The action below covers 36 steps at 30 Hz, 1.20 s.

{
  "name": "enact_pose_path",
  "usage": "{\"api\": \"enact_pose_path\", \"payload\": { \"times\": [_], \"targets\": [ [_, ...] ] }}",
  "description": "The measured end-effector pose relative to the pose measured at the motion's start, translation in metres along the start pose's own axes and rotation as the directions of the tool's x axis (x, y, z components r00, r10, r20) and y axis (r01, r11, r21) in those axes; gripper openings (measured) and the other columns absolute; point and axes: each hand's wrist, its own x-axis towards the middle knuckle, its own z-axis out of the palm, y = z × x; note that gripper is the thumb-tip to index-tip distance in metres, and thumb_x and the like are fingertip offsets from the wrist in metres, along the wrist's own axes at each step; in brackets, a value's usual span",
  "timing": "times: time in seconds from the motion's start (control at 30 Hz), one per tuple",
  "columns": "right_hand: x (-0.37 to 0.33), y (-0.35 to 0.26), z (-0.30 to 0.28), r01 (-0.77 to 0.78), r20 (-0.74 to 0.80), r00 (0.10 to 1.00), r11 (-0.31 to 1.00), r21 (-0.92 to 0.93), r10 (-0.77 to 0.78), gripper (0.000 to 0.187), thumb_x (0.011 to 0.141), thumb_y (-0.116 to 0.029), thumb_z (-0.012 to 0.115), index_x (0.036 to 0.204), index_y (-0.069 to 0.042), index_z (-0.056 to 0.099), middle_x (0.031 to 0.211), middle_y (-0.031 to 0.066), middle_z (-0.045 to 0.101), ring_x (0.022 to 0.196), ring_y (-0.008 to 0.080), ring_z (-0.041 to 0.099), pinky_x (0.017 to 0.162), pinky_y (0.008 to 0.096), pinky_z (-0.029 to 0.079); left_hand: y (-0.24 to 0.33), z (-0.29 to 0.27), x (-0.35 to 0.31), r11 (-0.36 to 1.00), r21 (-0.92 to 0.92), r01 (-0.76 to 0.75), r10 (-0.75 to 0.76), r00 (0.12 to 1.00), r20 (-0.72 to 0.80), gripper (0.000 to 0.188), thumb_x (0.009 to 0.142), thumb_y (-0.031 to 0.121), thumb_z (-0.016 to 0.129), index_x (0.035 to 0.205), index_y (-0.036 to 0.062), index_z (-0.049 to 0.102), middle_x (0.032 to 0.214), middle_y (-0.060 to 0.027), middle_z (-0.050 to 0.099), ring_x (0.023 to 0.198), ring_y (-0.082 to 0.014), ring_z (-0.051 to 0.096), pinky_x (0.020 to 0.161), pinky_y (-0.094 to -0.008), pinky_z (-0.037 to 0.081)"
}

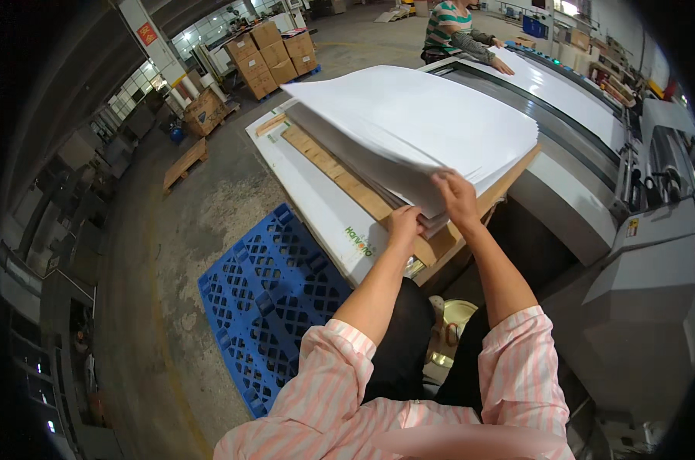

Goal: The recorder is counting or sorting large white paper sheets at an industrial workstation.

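Note:
A stack of large white sheets (409,115) lies on a wooden board (333,170) in front of me, its near-left side raised and bowed upward. At the near corner my right hand (456,199) pinches the edge of the raised sheets between thumb and fingers. Just left of it and lower, my left hand (405,227) is closed at the edge of the lower sheets, its fingertips partly hidden by the paper. How many sheets each hand holds cannot be made out. Under the board is a white panel-topped table (305,201) with green print.
A blue plastic pallet (274,307) lies on the floor to the left. On the right stands a large grey machine (646,284). Across it, a co-worker in a striped top (448,31) rests both hands on a white sheet (550,88). Stacked cartons (271,55) stand farther back.

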Motion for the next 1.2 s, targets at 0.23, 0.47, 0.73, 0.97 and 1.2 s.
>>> {"api": "enact_pose_path", "payload": {
  "times": [0.23, 0.47, 0.73, 0.97, 1.2],
  "targets": [
    [-0.015, 0.008, -0.001, 0.427, 0.506, 0.85, 0.755, -0.497, -0.147, 0.019, 0.076, -0.016, 0.056, 0.088, -0.003, 0.062, 0.095, 0.0134, 0.059, 0.085, 0.031, 0.054, 0.075, 0.0374, 0.043, -0.002, -0.003, -0.002, 0.998, -0.063, 0.015, -0.011, 0.998, 0.058, 0.005, 0.074, 0.006, 0.05, 0.07, 0.0026, 0.052, 0.063, -0.0057, 0.049, 0.052, -0.0145, 0.049, 0.045, -0.0252, 0.04],
    [-0.021, 0.0, 0.0, 0.495, 0.603, 0.789, 0.705, -0.507, -0.12, 0.026, 0.076, -0.018, 0.055, 0.097, -0.005, 0.06, 0.111, 0.0124, 0.053, 0.101, 0.0293, 0.049, 0.085, 0.0378, 0.04, -0.002, -0.004, -0.004, 1.0, -0.021, -0.001, 0.001, 1.0, -0.007, 0.005, 0.075, 0.004, 0.048, 0.071, 0.0027, 0.052, 0.064, -0.0046, 0.049, 0.055, -0.0141, 0.049, 0.047, -0.0251, 0.041],
    [-0.021, 0.009, -0.002, 0.466, 0.422, 0.871, 0.692, -0.552, -0.251, 0.025, 0.079, -0.028, 0.049, 0.089, -0.008, 0.061, 0.096, 0.0126, 0.057, 0.091, 0.0285, 0.052, 0.079, 0.0384, 0.042, 0.001, 0.001, -0.007, 0.998, -0.06, 0.034, -0.033, 0.999, 0.032, 0.006, 0.075, 0.004, 0.048, 0.07, 0.0043, 0.051, 0.066, -0.0052, 0.049, 0.056, -0.0143, 0.049, 0.052, -0.0279, 0.046],
    [-0.024, 0.012, 0.0, 0.441, 0.502, 0.857, 0.669, -0.599, -0.115, 0.025, 0.081, -0.028, 0.047, 0.087, -0.008, 0.061, 0.091, 0.0108, 0.058, 0.088, 0.0295, 0.053, 0.076, 0.039, 0.043, -0.004, -0.006, -0.004, 0.996, -0.068, 0.056, -0.053, 0.998, 0.042, 0.007, 0.076, 0.005, 0.049, 0.069, 0.0052, 0.051, 0.064, -0.0038, 0.046, 0.056, -0.015, 0.048, 0.053, -0.0292, 0.046],
    [-0.024, 0.012, 0.0, 0.433, 0.495, 0.862, 0.663, -0.611, -0.106, 0.027, 0.081, -0.029, 0.048, 0.088, -0.007, 0.061, 0.093, 0.011, 0.058, 0.089, 0.0303, 0.053, 0.077, 0.0386, 0.043, -0.004, -0.007, -0.002, 0.998, -0.018, 0.067, -0.066, 0.998, 0.017, 0.007, 0.075, 0.005, 0.049, 0.068, 0.0055, 0.05, 0.065, -0.004, 0.047, 0.059, -0.0154, 0.049, 0.053, -0.0298, 0.046]
  ]
}}
